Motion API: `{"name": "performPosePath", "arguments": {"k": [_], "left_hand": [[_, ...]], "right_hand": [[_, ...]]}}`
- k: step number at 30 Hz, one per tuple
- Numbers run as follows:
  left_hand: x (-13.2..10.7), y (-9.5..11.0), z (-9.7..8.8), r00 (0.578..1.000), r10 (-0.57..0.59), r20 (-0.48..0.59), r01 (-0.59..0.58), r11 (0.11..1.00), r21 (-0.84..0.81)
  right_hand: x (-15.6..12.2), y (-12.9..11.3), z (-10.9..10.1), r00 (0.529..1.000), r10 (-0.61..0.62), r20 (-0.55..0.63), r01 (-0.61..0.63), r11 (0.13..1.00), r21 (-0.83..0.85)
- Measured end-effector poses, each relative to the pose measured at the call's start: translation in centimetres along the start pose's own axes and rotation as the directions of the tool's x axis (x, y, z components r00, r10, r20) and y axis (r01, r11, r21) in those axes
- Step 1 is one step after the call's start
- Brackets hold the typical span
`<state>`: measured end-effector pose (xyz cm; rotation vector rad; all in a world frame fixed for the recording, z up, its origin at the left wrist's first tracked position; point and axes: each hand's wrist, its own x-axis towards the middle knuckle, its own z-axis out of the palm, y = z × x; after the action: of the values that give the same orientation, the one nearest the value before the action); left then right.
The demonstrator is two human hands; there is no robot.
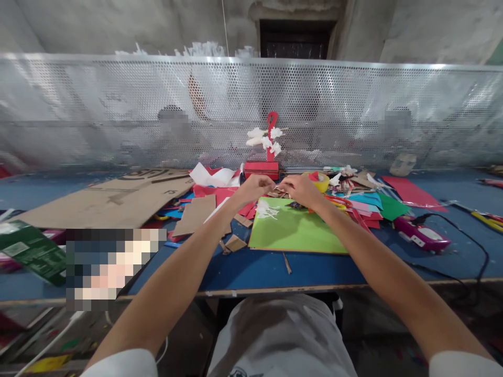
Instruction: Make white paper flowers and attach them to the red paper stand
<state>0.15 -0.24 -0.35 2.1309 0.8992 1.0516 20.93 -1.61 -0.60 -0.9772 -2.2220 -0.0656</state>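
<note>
My left hand [256, 188] and my right hand [299, 189] meet over the middle of the table, fingertips pinched close together. Something small and pale seems to sit between them, too small to name. Below them lies a lime-green sheet [301, 233], with a shredded white paper piece [266, 210] on its upper left corner. Straight behind my hands stands a red paper craft stand [261, 168] with an upright looped strip. White crumpled paper flowers [266, 141] are attached around that strip.
Flattened cardboard [113, 198] covers the left of the table. A yellow tape roll [321, 183], orange-handled scissors [338, 202] and coloured paper scraps lie right of my hands. Farther right sits a purple corded device [422, 234]. A perforated metal panel [334, 112] closes off the back.
</note>
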Motion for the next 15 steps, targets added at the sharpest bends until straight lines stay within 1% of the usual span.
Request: {"name": "performPosePath", "arguments": {"k": [3, 5, 8, 11, 13, 15], "left_hand": [[-0.01, 0.16, 0.02, 1.0, -0.005, 0.003, 0.005, 1.0, 0.004], [0.05, 0.2, -0.01, 1.0, -0.018, 0.005, 0.018, 1.0, 0.001], [0.17, 0.18, -0.09, 0.999, -0.048, -0.003, 0.048, 0.999, -0.009], [0.21, 0.15, -0.19, 0.998, -0.056, -0.013, 0.056, 0.998, -0.013], [0.19, 0.11, -0.25, 0.999, -0.049, -0.012, 0.049, 0.999, -0.011], [0.2, -0.02, -0.3, 0.999, -0.043, -0.008, 0.042, 0.999, -0.005]], "right_hand": [[0.03, 0.01, -0.11, 0.997, 0.048, 0.057, -0.049, 0.999, 0.012], [0.04, -0.12, -0.2, 0.997, 0.046, 0.062, -0.05, 0.997, 0.058], [0.02, -0.37, -0.28, 0.999, 0.043, 0.016, -0.045, 0.989, 0.141], [-0.02, -0.41, -0.28, 0.997, 0.068, -0.043, -0.058, 0.978, 0.2], [-0.03, -0.31, -0.28, 0.994, 0.086, -0.066, -0.071, 0.978, 0.198], [-0.04, -0.2, -0.32, 0.991, 0.105, -0.077, -0.092, 0.984, 0.153]]}}
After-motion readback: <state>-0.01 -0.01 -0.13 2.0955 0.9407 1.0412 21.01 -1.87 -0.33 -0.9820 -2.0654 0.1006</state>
